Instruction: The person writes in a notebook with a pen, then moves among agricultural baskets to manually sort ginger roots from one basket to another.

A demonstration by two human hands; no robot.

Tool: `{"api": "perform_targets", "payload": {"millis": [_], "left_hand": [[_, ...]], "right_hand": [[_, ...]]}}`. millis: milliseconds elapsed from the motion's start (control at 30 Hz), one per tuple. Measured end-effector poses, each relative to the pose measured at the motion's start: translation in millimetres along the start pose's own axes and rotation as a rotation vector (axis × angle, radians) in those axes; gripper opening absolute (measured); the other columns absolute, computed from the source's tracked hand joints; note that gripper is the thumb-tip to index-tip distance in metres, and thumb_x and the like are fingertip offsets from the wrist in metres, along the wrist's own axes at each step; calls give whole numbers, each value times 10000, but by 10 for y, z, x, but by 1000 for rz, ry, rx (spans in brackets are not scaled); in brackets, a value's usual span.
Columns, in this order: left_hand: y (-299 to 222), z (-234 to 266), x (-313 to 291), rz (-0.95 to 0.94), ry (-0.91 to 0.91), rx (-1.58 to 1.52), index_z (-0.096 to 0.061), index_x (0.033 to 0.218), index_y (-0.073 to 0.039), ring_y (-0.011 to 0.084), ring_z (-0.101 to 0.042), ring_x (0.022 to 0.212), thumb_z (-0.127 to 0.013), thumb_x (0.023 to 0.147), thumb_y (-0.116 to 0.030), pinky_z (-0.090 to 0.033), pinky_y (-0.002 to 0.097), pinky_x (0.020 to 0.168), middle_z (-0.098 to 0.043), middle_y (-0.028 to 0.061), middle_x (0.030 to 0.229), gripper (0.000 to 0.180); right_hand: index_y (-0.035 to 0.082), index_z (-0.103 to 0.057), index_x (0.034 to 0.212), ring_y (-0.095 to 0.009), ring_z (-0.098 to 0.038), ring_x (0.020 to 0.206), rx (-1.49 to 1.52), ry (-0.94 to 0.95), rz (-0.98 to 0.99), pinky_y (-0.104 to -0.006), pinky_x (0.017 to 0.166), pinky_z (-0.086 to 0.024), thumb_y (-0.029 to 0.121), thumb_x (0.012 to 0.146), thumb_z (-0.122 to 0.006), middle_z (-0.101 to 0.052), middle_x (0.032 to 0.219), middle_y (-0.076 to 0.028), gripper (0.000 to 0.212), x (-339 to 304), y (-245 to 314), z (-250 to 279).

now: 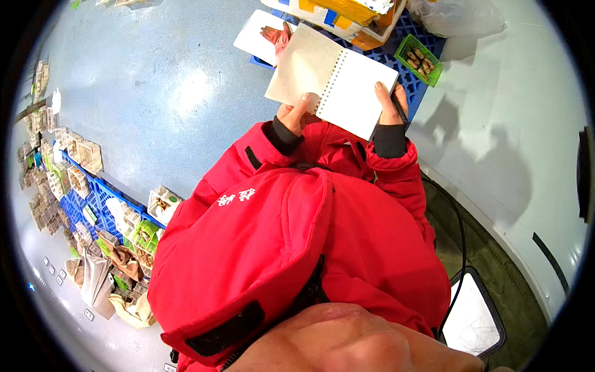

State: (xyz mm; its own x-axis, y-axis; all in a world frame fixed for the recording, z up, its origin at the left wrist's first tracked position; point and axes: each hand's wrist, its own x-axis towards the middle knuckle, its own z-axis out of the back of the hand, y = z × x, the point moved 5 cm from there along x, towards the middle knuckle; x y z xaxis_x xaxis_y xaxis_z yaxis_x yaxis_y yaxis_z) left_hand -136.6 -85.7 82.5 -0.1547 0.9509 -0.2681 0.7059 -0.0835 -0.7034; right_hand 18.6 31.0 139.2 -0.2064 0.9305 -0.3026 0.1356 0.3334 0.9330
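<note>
A spiral-bound notebook (356, 87) with blank-looking pages lies open between my two hands. My left hand (293, 116) grips its lower left edge, the thumb resting on the page near the spiral. On the right edge, my right hand (390, 105) is closed around the notebook with the thumb on top. A dark, slim stick like a pen (400, 109) is also held against the right fingers. Just beyond the left page, a reddish glove (277, 38) lies on a white sheet (253, 36).
A blue slatted pallet (406, 46) carries a white box with yellow contents (356, 18) and a green basket (419, 60) of brown pieces. A clear plastic bag (458, 17) lies beside it. Clear baskets (90, 156) stand on blue pallets at left. A black cable (462, 248) runs at right.
</note>
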Motion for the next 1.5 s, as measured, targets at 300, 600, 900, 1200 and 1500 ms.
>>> {"api": "perform_targets", "payload": {"millis": [300,600,900,1200,1500], "left_hand": [[-574,-588,-112,-902,31,1361,-641,928,-118,262,-566,978,-655,644,-5,-471,300,794,-529,138,1155,306],[-548,-645,-109,-845,230,1348,-651,849,-125,287,-499,1079,-749,590,-145,-434,364,863,-532,130,1153,278],[-506,-562,-28,-676,130,1345,-493,1119,-51,331,-479,1085,-753,612,-209,-410,368,893,-467,177,1193,592],[-336,-100,43,-277,-277,744,-597,966,12,145,-609,686,-583,815,-105,-476,247,667,-637,73,754,192],[-75,350,80,118,-243,282,-582,810,-11,149,-605,682,-589,831,-136,-495,272,652,-632,86,791,127]], "right_hand": [[7,-438,1037,-168,-565,814,127,33,32,-281,707,-460,171,795,-618,-561,981,-121,343,68,-259,124],[7,-419,1053,-204,-597,863,141,70,-20,-312,717,-502,192,847,-533,-561,1010,-151,299,128,-415,170],[8,-416,1065,-217,-596,873,263,31,17,-328,723,-511,194,817,-591,-565,997,-160,356,191,-607,238],[23,-472,975,-135,-534,759,99,-32,30,-262,674,-433,223,796,-612,-562,898,-90,303,96,-236,106],[32,-466,1028,-190,-567,831,73,-48,-24,-306,719,-461,249,797,-587,-564,964,-125,339,147,-334,238]]}}
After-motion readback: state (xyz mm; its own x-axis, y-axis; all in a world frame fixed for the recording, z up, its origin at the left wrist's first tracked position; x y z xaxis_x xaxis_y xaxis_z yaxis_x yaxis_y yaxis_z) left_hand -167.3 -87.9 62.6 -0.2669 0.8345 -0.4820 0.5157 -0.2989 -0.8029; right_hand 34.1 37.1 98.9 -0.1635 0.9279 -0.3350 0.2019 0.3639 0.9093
